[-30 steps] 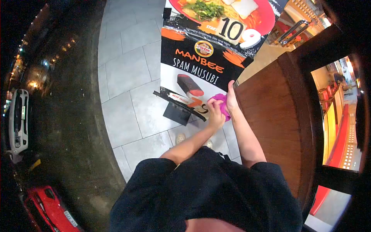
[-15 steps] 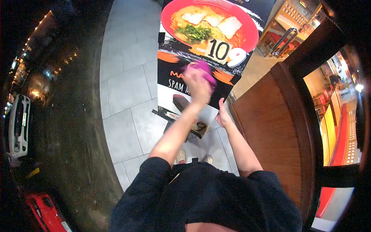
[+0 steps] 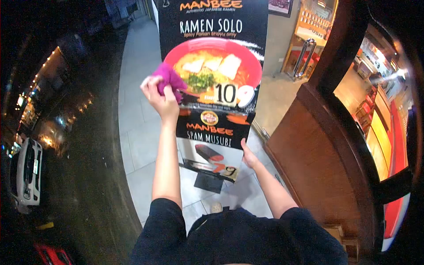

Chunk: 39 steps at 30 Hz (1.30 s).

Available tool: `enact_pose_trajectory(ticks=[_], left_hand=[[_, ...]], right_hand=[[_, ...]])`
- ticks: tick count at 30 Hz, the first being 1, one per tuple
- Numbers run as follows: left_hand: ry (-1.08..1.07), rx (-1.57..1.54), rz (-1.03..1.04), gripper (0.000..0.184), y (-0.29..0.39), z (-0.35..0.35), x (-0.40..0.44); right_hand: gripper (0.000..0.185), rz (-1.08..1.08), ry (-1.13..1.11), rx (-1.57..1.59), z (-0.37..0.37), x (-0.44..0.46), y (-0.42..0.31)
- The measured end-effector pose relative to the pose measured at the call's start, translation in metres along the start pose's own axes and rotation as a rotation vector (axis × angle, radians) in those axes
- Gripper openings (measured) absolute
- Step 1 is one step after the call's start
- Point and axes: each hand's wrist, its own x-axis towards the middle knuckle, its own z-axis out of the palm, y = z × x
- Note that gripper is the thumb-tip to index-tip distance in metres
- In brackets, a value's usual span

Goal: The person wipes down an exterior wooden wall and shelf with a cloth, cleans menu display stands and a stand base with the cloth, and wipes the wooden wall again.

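Two bare hands we are holding out in the head view: our left hand [image 3: 160,96] is gripping a crumpled magenta cloth [image 3: 169,80] at the left edge of a tall, black printed sign [image 3: 215,108]; our right hand [image 3: 250,156] is touching its right edge lower down, and we are not seeing whether those fingers are closing.

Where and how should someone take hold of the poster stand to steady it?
Probably the poster stand's right edge, approached from the right, where the right hand is: thumb in front, fingers behind. The board is upright and flat, with a long, straight side.
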Motion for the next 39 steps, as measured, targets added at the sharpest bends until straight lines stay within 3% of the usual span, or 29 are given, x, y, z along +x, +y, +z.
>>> enact_pose_trajectory(ticks=[3, 7, 11, 15, 16, 17, 19, 22, 23, 25, 26, 27, 29, 30, 31, 33, 35, 36, 37, 38, 39], left_hand=[[-0.085, 0.012, 0.115, 0.026, 0.017, 0.039, 0.056], [-0.336, 0.437, 0.155, 0.031, 0.014, 0.081, -0.033], [-0.648, 0.199, 0.088, 0.027, 0.030, 0.028, -0.160], [-0.837, 0.201, -0.046, 0.023, 0.033, -0.015, -0.187], [-0.818, 0.152, -0.113, 0.022, 0.041, -0.014, -0.175], [-0.695, 0.134, -0.097, 0.022, 0.050, -0.006, -0.156], [-0.444, 0.142, -0.036, 0.019, 0.069, 0.015, -0.100], [-0.098, 0.122, 0.356, 0.018, 0.104, 0.033, 0.043], [-0.042, 0.118, 0.477, 0.018, 0.112, 0.039, 0.086], [-0.120, -0.012, 0.546, 0.027, 0.131, 0.081, 0.166], [-0.258, 0.030, 0.524, 0.030, 0.139, 0.094, 0.178], [-0.395, 0.072, 0.502, 0.035, 0.142, 0.108, 0.183], [-0.387, 0.150, 0.417, 0.027, 0.105, 0.143, 0.157], [-0.270, 0.190, 0.506, 0.023, 0.075, 0.165, 0.136], [-0.346, 0.206, 0.439, 0.019, 0.066, 0.163, 0.105], [-0.431, 0.109, 0.430, 0.015, 0.051, 0.140, 0.023], [-0.519, 0.084, 0.407, 0.018, 0.032, 0.098, -0.064], [-0.593, 0.105, 0.395, 0.020, 0.022, 0.073, -0.100], [-0.665, 0.126, 0.385, 0.021, 0.011, 0.049, -0.130], [-0.733, 0.092, 0.444, 0.023, -0.004, 0.026, -0.153], [-0.798, 0.055, 0.501, 0.024, -0.024, 0.005, -0.170]], right_hand=[[0.093, 0.097, -0.036, -0.005, -0.006, 0.004, 0.001], [0.094, 0.042, -0.077, 0.041, 0.013, -0.007, -0.005], [0.092, -0.020, -0.119, 0.100, 0.016, 0.003, -0.001], [0.089, -0.033, -0.219, 0.117, 0.001, 0.015, 0.006], [0.087, 0.104, -0.147, 0.039, -0.008, 0.021, 0.008], [0.087, 0.117, -0.034, -0.050, -0.009, 0.024, 0.009], [0.085, 0.056, -0.084, 0.108, -0.007, 0.019, 0.007], [0.070, 0.018, -0.296, 0.329, 0.004, 0.001, -0.012], [0.064, 0.021, -0.260, 0.242, 0.008, 0.005, -0.010], [0.051, 0.038, -0.142, 0.077, -0.001, 0.007, -0.008], [0.041, -0.009, -0.163, 0.093, 0.002, 0.002, -0.016], [0.043, -0.024, -0.142, -0.006, -0.001, 0.004, -0.016], [0.048, -0.047, -0.104, -0.203, -0.007, 0.016, -0.003], [0.057, -0.048, -0.076, -0.235, -0.018, 0.025, 0.018], [0.059, -0.060, -0.017, -0.309, -0.020, 0.019, 0.024], [0.063, -0.086, 0.101, -0.450, -0.017, 0.018, 0.026], [0.064, 0.141, 0.407, -0.671, -0.015, 0.021, 0.037], [0.062, 0.070, 0.087, -0.469, -0.024, 0.024, 0.032], [0.057, -0.015, 0.070, -0.344, -0.015, 0.016, 0.024], [0.054, -0.021, 0.200, -0.411, -0.003, 0.003, 0.008], [0.058, 0.074, 0.043, -0.311, -0.020, 0.018, 0.023]])
